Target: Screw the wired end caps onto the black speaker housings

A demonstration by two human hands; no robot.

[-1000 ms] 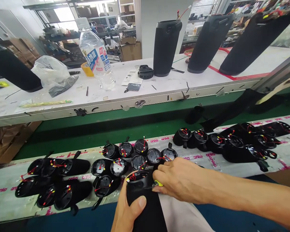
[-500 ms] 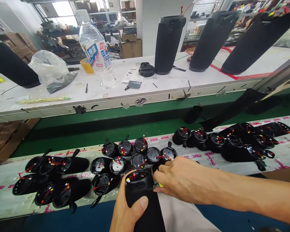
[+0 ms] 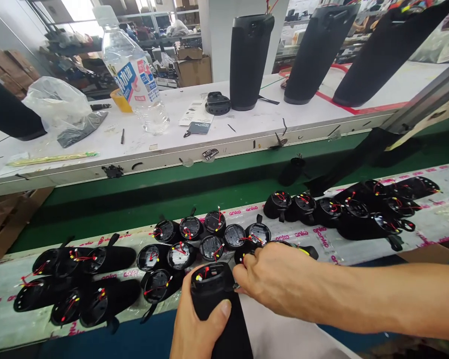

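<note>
My left hand [image 3: 204,319] is wrapped around a black cylindrical speaker housing [image 3: 232,326], thumb across its front. The housing stands tilted, open end up, with red wires and a small yellow connector [image 3: 199,277] inside the rim. At the rim's right side is my right hand [image 3: 269,279], fingers closed on a tool with a black and yellow handle [image 3: 307,251]. The handle's end shows behind the hand; a short tip pokes out against the housing. My fingers hide most of the tool, so its kind is unclear.
Several similar wired housings [image 3: 179,255] lie on a plastic-covered bench [image 3: 130,291], with more to the left and right. On the white shelf [image 3: 164,149] behind are a water bottle [image 3: 134,80], a plastic bag [image 3: 60,107], a black round part [image 3: 217,103] and upright speakers [image 3: 250,62].
The view has shifted slightly. My right hand has turned at the rim, and the yellow part of the tool now shows behind it. My left hand keeps its hold on the housing.
</note>
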